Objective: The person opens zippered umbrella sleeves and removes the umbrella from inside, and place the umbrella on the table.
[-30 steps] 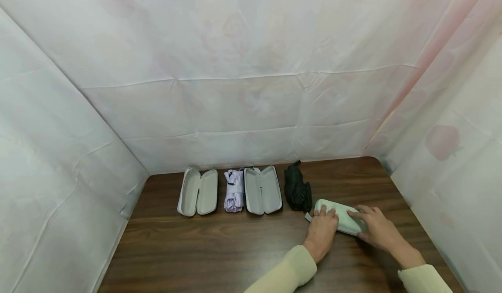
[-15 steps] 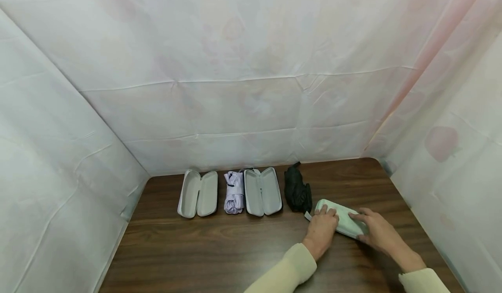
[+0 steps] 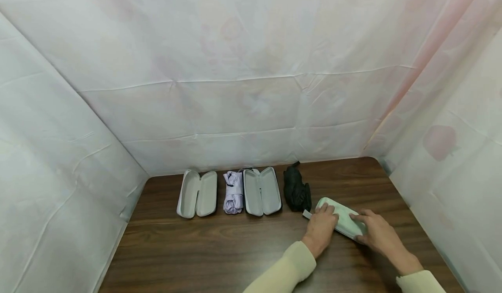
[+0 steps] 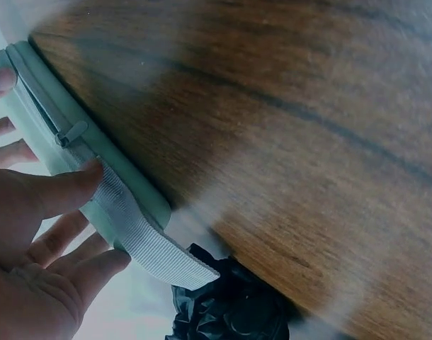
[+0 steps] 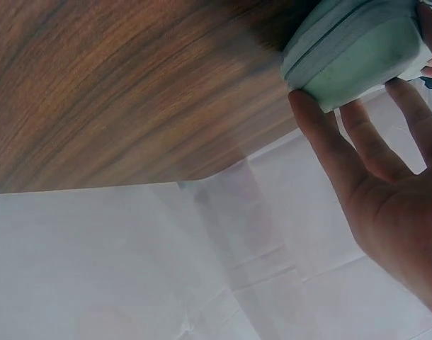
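Note:
A mint-green zippered hard case [image 3: 345,217] lies slantwise on the right part of the table, lid down over its base. My left hand [image 3: 321,228] holds its left end, fingers on top, thumb at the grey strap [image 4: 141,227] on the near side. In the left wrist view the zipper pull [image 4: 74,133] sits along the seam near that thumb, with a dark gap in the seam beyond it. At the case's right end my right hand [image 3: 378,234] grips with thumb low on the near side and fingertips on the lid.
Left of the case lies a black folded umbrella [image 3: 296,188]. Farther left are a spread-out grey-lined case [image 3: 270,193], a lilac folded umbrella [image 3: 234,193] and another spread-out case [image 3: 207,193]. Pale printed curtains [image 3: 235,110] stand behind and beside the brown wooden table [image 3: 188,258].
The case's right end has shifted slightly toward the near side, my right hand with it. Both hands keep their hold. The other things stay in place.

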The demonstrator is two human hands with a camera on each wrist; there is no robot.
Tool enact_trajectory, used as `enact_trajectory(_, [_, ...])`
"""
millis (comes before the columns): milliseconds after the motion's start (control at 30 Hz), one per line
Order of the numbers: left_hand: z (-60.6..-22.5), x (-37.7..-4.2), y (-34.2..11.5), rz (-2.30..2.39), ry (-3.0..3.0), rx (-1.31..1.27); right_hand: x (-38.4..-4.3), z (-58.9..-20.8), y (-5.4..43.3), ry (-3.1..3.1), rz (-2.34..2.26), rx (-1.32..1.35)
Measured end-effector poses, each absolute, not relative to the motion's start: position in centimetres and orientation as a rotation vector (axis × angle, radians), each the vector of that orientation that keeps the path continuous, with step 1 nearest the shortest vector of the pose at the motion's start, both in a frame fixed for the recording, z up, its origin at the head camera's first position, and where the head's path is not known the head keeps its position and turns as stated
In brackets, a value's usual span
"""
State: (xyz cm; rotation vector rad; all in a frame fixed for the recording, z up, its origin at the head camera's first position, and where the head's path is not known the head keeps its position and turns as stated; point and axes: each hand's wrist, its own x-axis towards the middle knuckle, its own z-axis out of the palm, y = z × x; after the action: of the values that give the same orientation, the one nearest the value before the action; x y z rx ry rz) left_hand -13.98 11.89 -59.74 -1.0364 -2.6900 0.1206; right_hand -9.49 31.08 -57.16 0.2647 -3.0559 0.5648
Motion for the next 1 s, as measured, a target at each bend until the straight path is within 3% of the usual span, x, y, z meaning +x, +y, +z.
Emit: enact_trajectory(1000, [-60.3,-13.4,12.6,-0.104,-2.79,-0.933,-7.2,-57.5,28.7,-3.048,0.546,-0.052])
